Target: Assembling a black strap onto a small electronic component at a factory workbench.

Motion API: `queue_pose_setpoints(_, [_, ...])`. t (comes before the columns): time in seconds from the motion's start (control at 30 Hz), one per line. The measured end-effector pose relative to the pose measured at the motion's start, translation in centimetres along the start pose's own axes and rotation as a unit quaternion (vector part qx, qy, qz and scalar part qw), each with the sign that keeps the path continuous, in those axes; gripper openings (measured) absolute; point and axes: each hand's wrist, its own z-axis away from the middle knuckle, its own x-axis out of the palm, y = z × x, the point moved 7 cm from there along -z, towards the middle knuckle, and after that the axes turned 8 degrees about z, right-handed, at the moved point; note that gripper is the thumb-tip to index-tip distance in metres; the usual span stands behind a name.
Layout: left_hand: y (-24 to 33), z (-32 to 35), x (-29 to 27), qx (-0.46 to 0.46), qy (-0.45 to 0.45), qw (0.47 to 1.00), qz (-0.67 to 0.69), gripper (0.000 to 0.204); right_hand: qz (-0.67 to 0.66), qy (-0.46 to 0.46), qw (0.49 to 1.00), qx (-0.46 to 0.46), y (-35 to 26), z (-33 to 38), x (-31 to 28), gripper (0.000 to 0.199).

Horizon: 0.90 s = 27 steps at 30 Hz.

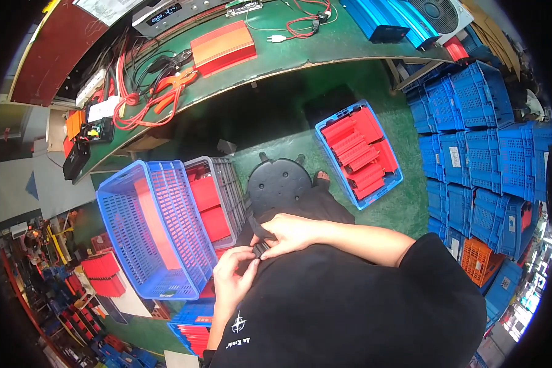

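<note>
My two hands meet close in front of my black shirt, below a round black stool [279, 184]. Between the thumb and fingers of my right hand [291, 234] is a dark strap-like piece [260, 229], whose upper end sticks out past the fingers. Its exact kind is hard to make out. My left hand [236, 270] is closed, with its fingertips pressed at the lower end of the same piece, near the right thumb. The fingers cover much of the piece.
Left of me stand a tall blue crate [159, 227] and a grey crate [224, 196] with red parts. A blue crate [360, 153] of red cases lies at right. Stacked blue crates [472, 156] line the far right. The green bench [288, 55] carries an orange-red case [222, 46] and cables.
</note>
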Motion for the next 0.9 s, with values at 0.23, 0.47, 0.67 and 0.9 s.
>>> queue_pose_setpoints(0.23, [-0.1,-0.1,0.0,0.011,0.011,1.000,-0.007,0.016,-0.001,-0.008,1.000,0.016,-0.2,-0.1,-0.1,0.044])
queue_pose_setpoints(0.47, [0.0,-0.1,1.0,0.055,0.042,0.997,-0.038,0.015,-0.021,0.007,1.000,0.010,0.2,0.0,-0.2,0.042])
queue_pose_setpoints(0.67, [-3.0,1.0,1.7,-0.051,0.076,0.985,0.149,0.011,-0.056,0.005,0.997,0.060,0.8,0.3,0.1,0.042])
queue_pose_setpoints(0.9, [-4.9,2.1,2.7,-0.133,0.025,0.949,0.286,0.015,-0.008,0.004,0.998,0.057,0.5,0.3,0.1,0.043])
